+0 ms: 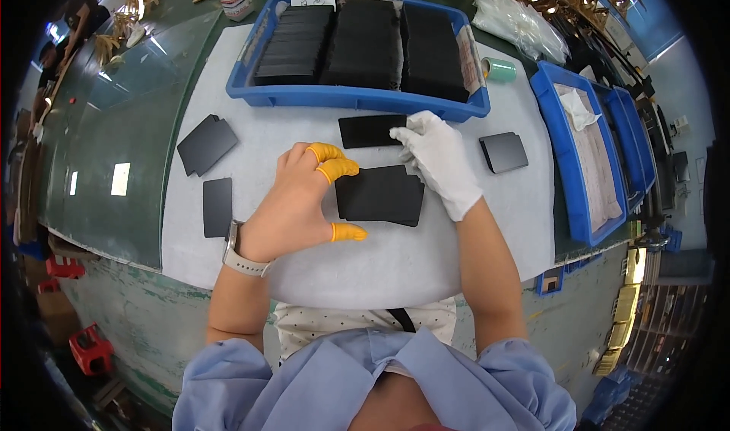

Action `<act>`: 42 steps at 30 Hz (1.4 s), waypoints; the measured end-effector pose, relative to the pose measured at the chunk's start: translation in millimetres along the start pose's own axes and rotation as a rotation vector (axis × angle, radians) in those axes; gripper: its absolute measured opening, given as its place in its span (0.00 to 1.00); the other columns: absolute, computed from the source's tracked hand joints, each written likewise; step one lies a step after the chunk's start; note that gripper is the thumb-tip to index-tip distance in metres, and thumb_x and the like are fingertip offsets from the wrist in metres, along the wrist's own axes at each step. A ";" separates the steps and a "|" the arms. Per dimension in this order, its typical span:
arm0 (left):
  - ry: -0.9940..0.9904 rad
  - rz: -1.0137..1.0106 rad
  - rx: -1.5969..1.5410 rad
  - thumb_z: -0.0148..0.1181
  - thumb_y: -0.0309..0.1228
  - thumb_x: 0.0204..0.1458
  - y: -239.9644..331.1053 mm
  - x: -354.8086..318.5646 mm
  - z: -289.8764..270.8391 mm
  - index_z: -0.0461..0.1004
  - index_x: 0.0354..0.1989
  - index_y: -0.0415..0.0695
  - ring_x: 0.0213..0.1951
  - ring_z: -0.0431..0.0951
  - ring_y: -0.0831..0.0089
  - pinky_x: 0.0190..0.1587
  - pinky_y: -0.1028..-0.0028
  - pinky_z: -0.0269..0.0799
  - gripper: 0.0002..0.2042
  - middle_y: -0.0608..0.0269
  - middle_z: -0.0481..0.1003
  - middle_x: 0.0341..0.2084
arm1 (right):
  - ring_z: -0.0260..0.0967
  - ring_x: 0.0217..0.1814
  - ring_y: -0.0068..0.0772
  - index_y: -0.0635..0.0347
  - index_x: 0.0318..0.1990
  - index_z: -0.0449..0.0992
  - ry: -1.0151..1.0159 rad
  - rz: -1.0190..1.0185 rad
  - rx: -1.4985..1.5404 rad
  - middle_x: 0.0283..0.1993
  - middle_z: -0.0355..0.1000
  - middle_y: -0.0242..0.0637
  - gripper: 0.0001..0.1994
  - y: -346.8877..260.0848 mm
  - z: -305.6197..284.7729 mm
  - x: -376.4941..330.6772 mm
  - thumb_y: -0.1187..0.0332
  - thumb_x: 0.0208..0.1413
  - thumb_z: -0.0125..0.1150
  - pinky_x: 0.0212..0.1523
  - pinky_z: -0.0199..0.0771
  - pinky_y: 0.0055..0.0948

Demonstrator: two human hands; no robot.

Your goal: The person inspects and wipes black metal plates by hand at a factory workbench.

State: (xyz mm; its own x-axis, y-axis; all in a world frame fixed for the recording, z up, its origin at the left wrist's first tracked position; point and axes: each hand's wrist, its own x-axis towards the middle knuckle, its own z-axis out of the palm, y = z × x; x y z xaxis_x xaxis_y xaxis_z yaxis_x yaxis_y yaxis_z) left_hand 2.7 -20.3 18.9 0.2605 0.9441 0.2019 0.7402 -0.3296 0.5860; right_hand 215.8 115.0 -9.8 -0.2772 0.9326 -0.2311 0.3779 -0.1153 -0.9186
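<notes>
A small stack of thin black rectangular plates [379,195] lies slightly fanned on the white-covered table in front of me. My left hand [304,191], with yellow finger cots on the thumb and two fingers, is at the stack's left side. Its thumb and fingers are spread apart, and one fingertip meets or nearly meets the stack's far left corner. Beyond the stack lies a single black plate [371,131]. My right hand [437,157], in a white glove, pinches that plate's right end; the glove hides the exact grip.
A blue crate [357,98] at the back holds rows of black plates. More dark plates [207,145] lie at the left, another plate [217,207] nearer, and a small pile [503,152] at the right. A green spool [499,69] and blue trays [569,157] stand farther right.
</notes>
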 end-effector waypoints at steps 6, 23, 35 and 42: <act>-0.059 -0.076 0.058 0.85 0.40 0.35 -2.0 0.9 2.2 0.79 0.57 0.38 0.56 0.66 0.53 0.63 0.59 0.58 0.38 0.49 0.73 0.53 | 0.78 0.36 0.44 0.67 0.42 0.79 0.080 -0.022 -0.245 0.38 0.79 0.48 0.13 -12.6 6.1 4.5 0.62 0.66 0.66 0.39 0.78 0.39; 0.256 -0.085 -0.150 0.86 0.38 0.34 -3.9 1.2 12.4 0.76 0.61 0.45 0.54 0.68 0.57 0.61 0.61 0.58 0.40 0.57 0.72 0.48 | 0.79 0.51 0.47 0.64 0.68 0.66 0.072 -0.358 -0.282 0.50 0.78 0.52 0.45 -53.0 8.1 -64.5 0.50 0.47 0.81 0.54 0.78 0.39; 0.455 0.028 -0.095 0.87 0.38 0.35 -11.4 3.0 15.9 0.77 0.61 0.45 0.53 0.72 0.57 0.59 0.62 0.65 0.39 0.58 0.75 0.50 | 0.72 0.39 0.22 0.66 0.69 0.67 0.155 -0.232 0.176 0.41 0.75 0.36 0.26 -39.4 -8.7 -63.5 0.64 0.69 0.65 0.43 0.75 0.24; 0.483 0.045 -0.117 0.87 0.38 0.36 -7.9 2.2 13.5 0.76 0.61 0.45 0.52 0.73 0.58 0.59 0.62 0.65 0.39 0.58 0.76 0.50 | 0.64 0.20 0.16 0.66 0.69 0.65 0.077 -0.162 0.386 0.31 0.73 0.33 0.22 -45.7 -14.1 -66.5 0.69 0.72 0.58 0.29 0.74 0.20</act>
State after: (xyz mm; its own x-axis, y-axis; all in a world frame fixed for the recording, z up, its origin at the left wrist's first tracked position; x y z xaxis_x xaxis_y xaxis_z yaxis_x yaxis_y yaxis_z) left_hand 5.8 -15.7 4.1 -0.0468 0.8317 0.5532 0.6533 -0.3935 0.6468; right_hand 229.5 63.0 52.1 -0.2336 0.9703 -0.0628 -0.0277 -0.0712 -0.9971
